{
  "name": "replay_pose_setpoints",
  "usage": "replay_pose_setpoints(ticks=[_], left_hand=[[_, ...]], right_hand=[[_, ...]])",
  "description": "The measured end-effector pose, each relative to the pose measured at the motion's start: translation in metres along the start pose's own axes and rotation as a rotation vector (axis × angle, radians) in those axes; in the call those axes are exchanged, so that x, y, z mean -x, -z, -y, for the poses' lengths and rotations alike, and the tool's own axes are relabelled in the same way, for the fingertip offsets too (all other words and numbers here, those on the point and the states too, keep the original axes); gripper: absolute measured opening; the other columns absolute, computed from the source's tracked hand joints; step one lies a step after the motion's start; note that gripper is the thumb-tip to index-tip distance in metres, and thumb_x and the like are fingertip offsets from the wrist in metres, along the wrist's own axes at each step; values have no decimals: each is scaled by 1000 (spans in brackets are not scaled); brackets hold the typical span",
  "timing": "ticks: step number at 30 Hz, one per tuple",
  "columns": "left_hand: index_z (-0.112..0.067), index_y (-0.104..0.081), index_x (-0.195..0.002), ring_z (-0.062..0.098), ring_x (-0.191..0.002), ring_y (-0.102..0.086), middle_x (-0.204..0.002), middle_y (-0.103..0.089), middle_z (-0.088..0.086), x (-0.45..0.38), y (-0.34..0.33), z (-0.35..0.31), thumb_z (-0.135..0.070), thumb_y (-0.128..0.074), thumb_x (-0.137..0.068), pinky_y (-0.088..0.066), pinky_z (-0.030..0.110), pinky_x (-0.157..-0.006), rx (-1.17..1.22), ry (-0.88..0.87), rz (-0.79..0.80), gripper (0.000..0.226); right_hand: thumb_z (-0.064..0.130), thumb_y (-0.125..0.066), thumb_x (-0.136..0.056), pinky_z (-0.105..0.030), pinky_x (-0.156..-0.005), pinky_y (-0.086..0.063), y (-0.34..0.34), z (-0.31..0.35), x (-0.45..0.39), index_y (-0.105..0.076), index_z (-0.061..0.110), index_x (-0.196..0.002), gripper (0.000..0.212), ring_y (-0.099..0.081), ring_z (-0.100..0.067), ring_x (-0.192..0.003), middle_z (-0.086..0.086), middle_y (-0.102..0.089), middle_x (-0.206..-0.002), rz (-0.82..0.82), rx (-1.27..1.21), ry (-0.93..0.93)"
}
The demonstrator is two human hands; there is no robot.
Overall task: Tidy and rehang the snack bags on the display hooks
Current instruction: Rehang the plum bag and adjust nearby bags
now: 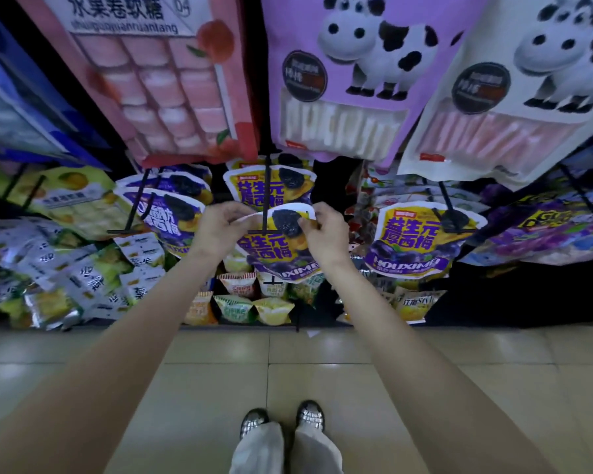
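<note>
Two shoes (281, 424) on the tiled floor (356, 388) lie nearest, and from there both bare forearms reach up and forward to the rack. The left hand (220, 227) pinches the top left corner of a yellow-and-purple prune bag (274, 248), and the right hand (326, 230) pinches its top right corner, thumb on the printed face. Between the two hands a black display hook (266, 200) runs toward the camera, its crossbar tip lying across the bag's upper middle. Whether the hang hole is already threaded is hard to tell, since the header is blurred.

To do this step well, I judge both hands should keep the header taut and level, centre the hole on the hook tip, then slide the bag back toward the second prune bag (271, 188) just beyond the fingers. Pushing evenly with both hands should stop the header tearing or twisting. More prune bags (415, 241) hang to the right of the right hand.
</note>
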State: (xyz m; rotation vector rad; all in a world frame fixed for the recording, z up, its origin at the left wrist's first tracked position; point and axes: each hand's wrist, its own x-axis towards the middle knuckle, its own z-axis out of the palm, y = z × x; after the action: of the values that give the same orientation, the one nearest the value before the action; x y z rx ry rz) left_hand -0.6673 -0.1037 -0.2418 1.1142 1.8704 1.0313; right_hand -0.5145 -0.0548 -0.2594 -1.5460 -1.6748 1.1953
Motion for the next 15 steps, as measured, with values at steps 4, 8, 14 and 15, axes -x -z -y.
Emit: replay_pose_setpoints(ticks=[4, 8, 14, 15], left_hand=[[-12, -65, -92, -16, -68, -58, -82, -61, -10, -3, 7, -1, -8, -63, -86, -44, 3, -69, -27, -46, 77, 8], [-9, -68, -99, 9, -90, -59, -95, -63, -2, -9, 1, -6, -9, -61, -88, -43, 20, -82, -93, -27, 25, 13], [-6, -61, -112, 24, -103, -56, -114, -59, 11, -14, -10, -20, -5, -50, -93, -44, 23, -83, -180, -89, -230, 22], [-8, -60, -111, 25, -100, -56, -111, -55, 7, -10, -10, -24, -3, -48, -93, -45, 30, -85, -181, -125, -262, 22]], right_hand=[[12, -56, -93, -31, -71, -44, -2, -6, -4, -58, 1, -101, 14, -59, -24, -97, -14, -63, -104, -23, 17, -43], [10, -56, -92, -20, -69, -37, -1, -10, -8, -58, 0, -104, 16, -59, -25, -104, -16, -64, -109, -56, -29, -63], [-6, -47, -89, -17, -79, -40, 28, -16, 5, -55, 0, -112, 25, -55, -16, -95, -9, -61, -106, -166, -68, -89], [-6, -47, -89, -16, -79, -41, 39, -25, 13, -55, 1, -113, 26, -54, -15, -95, -8, -59, -108, -209, -61, -102]])
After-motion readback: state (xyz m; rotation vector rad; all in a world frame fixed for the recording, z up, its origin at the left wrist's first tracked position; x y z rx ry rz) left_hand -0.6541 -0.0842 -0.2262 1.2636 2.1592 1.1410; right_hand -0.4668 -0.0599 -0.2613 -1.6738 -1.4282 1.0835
